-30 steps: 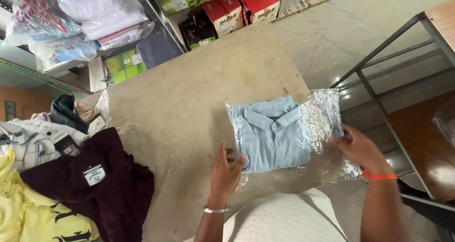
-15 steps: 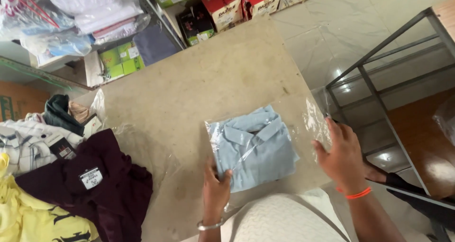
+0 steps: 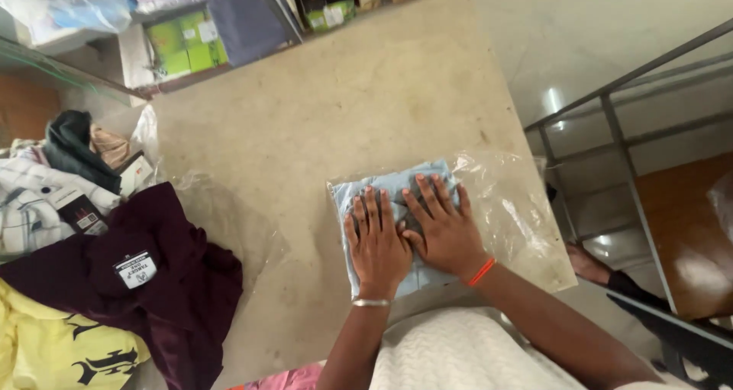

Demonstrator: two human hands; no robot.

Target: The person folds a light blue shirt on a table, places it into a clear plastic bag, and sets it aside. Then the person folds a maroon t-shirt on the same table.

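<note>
Both hands lie flat, fingers spread, pressing down on a folded light-blue shirt inside a clear, crinkly plastic bag; neither grasps anything. The left hand, with a thin metal bangle at the wrist, covers the shirt's left half, and the right hand, with an orange band, sits just beside it, the thumbs touching. The shirt rests near the front edge of a smooth, speckled beige stone table, the bag's loose end gleaming to the right. On the left sit a soft maroon garment with a tag and a yellow printed one.
</note>
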